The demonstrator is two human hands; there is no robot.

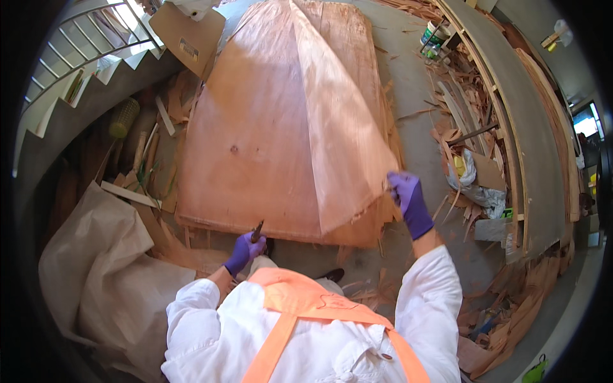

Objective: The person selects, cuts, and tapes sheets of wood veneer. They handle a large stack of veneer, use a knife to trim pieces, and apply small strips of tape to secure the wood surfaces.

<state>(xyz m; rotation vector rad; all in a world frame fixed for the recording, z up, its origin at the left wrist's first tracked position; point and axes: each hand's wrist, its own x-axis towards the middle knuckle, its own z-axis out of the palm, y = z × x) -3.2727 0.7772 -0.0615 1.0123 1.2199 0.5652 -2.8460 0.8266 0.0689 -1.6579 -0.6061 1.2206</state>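
Observation:
A large stack of reddish-brown wood veneer sheets (249, 121) lies in front of me. The top veneer sheet (338, 121) is lifted and folded over along a long diagonal, its paler side showing. At its near right corner my right hand (410, 203), in a purple glove, pinches the edge between thumb and fingers. My left hand (240, 252), also gloved in purple, is closed around a short dark tool (257, 231) that points up beside the stack's near edge. It looks like a knife, but the blade is too small to make out.
A long workbench (536, 147) runs along the right, with veneer scraps (456, 115) heaped beneath it. A white and green bucket (435, 35) stands far right. On the left are a staircase (96, 89), a cardboard piece (188, 38) and a crumpled brown sheet (108, 274).

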